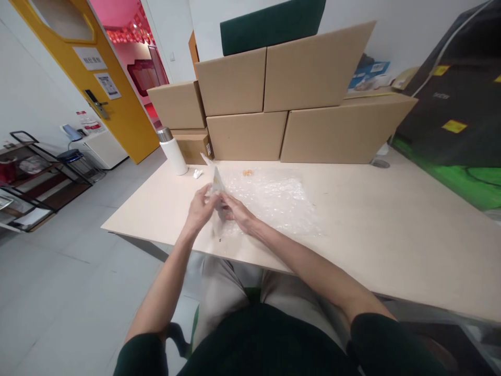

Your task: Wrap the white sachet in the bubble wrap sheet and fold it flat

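A clear bubble-wrap sheet (274,201) lies flat on the pale table (391,235). Its left corner (216,180) is lifted and folded upward. My left hand (200,209) and my right hand (237,213) meet at that corner, both with fingers closed pinching the wrap. Something small may be wrapped inside, but I cannot make it out. A small yellowish object (247,172) rests on the far edge of the sheet.
A white bottle with a steel cap (172,150) stands at the table's back left, a small white scrap (198,174) beside it. Stacked cardboard boxes (282,104) line the back edge. A yellow door (90,68) and a wire shelf (35,177) are to the left.
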A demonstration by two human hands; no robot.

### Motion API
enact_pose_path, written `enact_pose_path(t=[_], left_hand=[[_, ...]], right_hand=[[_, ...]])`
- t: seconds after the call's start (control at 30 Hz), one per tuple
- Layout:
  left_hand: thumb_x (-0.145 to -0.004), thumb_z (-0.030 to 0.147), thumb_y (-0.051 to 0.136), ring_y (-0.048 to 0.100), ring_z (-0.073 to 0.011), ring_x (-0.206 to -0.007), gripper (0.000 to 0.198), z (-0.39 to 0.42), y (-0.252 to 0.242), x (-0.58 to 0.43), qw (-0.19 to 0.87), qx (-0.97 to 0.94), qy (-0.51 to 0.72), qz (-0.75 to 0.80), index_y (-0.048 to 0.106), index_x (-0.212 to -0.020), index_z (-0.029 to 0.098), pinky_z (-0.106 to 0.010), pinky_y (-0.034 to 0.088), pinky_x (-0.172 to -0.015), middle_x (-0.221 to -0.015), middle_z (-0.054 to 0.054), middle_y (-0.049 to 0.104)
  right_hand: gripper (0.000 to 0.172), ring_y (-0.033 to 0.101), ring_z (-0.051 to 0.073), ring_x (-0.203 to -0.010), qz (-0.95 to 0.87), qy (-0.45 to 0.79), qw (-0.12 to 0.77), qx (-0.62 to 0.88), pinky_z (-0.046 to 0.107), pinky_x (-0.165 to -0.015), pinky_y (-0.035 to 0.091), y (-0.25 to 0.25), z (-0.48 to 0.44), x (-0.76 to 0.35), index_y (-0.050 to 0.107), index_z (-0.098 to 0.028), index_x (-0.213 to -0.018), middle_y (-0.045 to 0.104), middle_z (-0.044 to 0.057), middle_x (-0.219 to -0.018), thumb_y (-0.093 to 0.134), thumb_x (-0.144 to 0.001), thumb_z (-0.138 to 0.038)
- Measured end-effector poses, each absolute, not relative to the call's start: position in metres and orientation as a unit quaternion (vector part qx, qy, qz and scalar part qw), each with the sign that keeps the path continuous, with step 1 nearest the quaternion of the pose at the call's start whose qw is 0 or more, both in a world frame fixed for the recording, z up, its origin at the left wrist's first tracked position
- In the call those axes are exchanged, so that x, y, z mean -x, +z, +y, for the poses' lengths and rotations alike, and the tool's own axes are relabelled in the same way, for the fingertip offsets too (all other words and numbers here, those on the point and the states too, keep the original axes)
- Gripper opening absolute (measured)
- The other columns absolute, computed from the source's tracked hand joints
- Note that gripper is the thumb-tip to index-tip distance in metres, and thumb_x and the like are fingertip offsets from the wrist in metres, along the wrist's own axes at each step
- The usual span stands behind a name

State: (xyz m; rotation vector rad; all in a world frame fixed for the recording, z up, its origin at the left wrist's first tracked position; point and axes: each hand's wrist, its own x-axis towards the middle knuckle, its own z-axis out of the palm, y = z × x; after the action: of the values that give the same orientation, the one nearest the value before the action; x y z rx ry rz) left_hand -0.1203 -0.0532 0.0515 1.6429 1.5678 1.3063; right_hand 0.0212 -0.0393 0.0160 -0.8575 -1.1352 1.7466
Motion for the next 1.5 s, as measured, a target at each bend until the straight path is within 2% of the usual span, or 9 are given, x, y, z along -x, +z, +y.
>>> enact_pose_path(t=[0.27,0.47,0.57,0.73,0.9,1.03,1.2,1.3,1.5], left_hand=[[-0.099,0.059,0.023,0.045,-0.0344,-0.133,0.061,-0.063,0.036,0.035,0.184,-0.736,0.199,0.620,0.061,-0.135,0.029,-0.052,0.035,-0.108,-0.142,-0.011,0.056],[-0.099,0.060,0.025,0.040,-0.0358,-0.134,0.056,-0.069,0.023,0.012,0.112,-0.766,0.076,0.629,0.062,-0.133,0.035,-0.057,0.029,-0.109,-0.148,-0.009,0.047],[-0.099,0.050,0.033,0.041,-0.0361,-0.132,0.047,-0.068,0.023,0.015,0.111,-0.780,0.073,0.612,0.064,-0.129,0.032,-0.057,0.031,-0.107,-0.147,-0.010,0.048],[-0.088,0.040,0.057,0.032,-0.0418,-0.139,0.052,-0.058,0.012,0.050,0.148,-0.652,0.267,0.694,0.056,-0.136,0.021,-0.061,0.030,-0.108,-0.152,-0.018,0.040],[-0.075,0.042,0.072,0.063,-0.0267,-0.109,0.079,-0.047,0.006,0.077,0.385,-0.435,0.483,0.655,0.041,-0.142,0.016,-0.038,0.050,-0.091,-0.121,-0.016,0.058],[-0.079,0.048,0.070,0.062,-0.0213,-0.110,0.069,-0.053,0.021,0.051,0.374,-0.474,0.553,0.573,0.044,-0.137,0.022,-0.033,0.051,-0.091,-0.128,-0.013,0.056],[-0.096,0.067,0.031,0.054,-0.0263,-0.127,0.063,-0.057,0.032,-0.007,0.377,-0.637,0.493,0.457,0.058,-0.129,0.021,-0.042,0.042,-0.107,-0.137,-0.012,0.058],[-0.096,0.066,0.029,0.047,-0.0297,-0.135,0.064,-0.051,0.022,-0.036,0.347,-0.706,0.451,0.422,0.062,-0.130,0.023,-0.046,0.032,-0.115,-0.143,-0.009,0.056],[-0.096,0.059,0.034,0.025,-0.0396,-0.146,0.055,-0.052,-0.001,-0.072,0.232,-0.812,0.198,0.498,0.055,-0.140,0.033,-0.061,0.017,-0.115,-0.158,-0.003,0.039]], right_hand=[[0.038,0.066,0.023,-0.087,-0.328,0.739,0.473,0.351,0.034,-0.074,0.053,-0.001,-0.039,-0.086,0.065,-0.021,-0.084,0.071,0.006,-0.082,0.063,-0.081,-0.059],[0.025,0.056,0.024,-0.119,-0.513,0.438,0.509,0.534,0.036,-0.104,0.041,-0.003,-0.034,-0.124,0.070,-0.020,-0.101,0.064,0.008,-0.123,0.064,-0.078,-0.030],[0.033,0.057,0.023,-0.119,-0.595,0.426,0.452,0.510,0.036,-0.105,0.040,0.004,-0.027,-0.117,0.067,-0.020,-0.114,0.058,0.011,-0.135,0.055,-0.088,-0.036],[0.037,0.062,0.022,-0.101,-0.642,0.473,0.361,0.484,0.035,-0.095,0.044,0.006,-0.018,-0.097,0.069,-0.019,-0.100,0.070,0.006,-0.105,0.046,-0.096,-0.048],[0.046,0.060,0.022,-0.106,-0.563,0.553,0.396,0.470,0.033,-0.094,0.044,0.006,-0.015,-0.100,0.070,-0.020,-0.104,0.070,0.006,-0.111,0.051,-0.091,-0.060],[0.048,0.060,0.022,-0.111,-0.476,0.640,0.412,0.441,0.032,-0.092,0.046,0.017,-0.018,-0.113,0.069,-0.022,-0.112,0.068,0.006,-0.120,0.056,-0.088,-0.061],[0.038,0.064,0.021,-0.093,-0.427,0.679,0.480,0.356,0.031,-0.083,0.049,0.018,-0.029,-0.146,0.071,-0.021,-0.105,0.072,0.006,-0.101,0.065,-0.083,-0.052],[0.038,0.064,0.022,-0.084,-0.415,0.641,0.506,0.400,0.034,-0.079,0.050,0.009,-0.035,-0.181,0.072,-0.018,-0.096,0.072,0.007,-0.089,0.062,-0.082,-0.053],[0.021,0.060,0.025,-0.106,-0.513,0.330,0.493,0.621,0.040,-0.100,0.041,-0.008,-0.028,-0.245,0.073,-0.020,-0.091,0.069,0.008,-0.112,0.065,-0.074,-0.029]])
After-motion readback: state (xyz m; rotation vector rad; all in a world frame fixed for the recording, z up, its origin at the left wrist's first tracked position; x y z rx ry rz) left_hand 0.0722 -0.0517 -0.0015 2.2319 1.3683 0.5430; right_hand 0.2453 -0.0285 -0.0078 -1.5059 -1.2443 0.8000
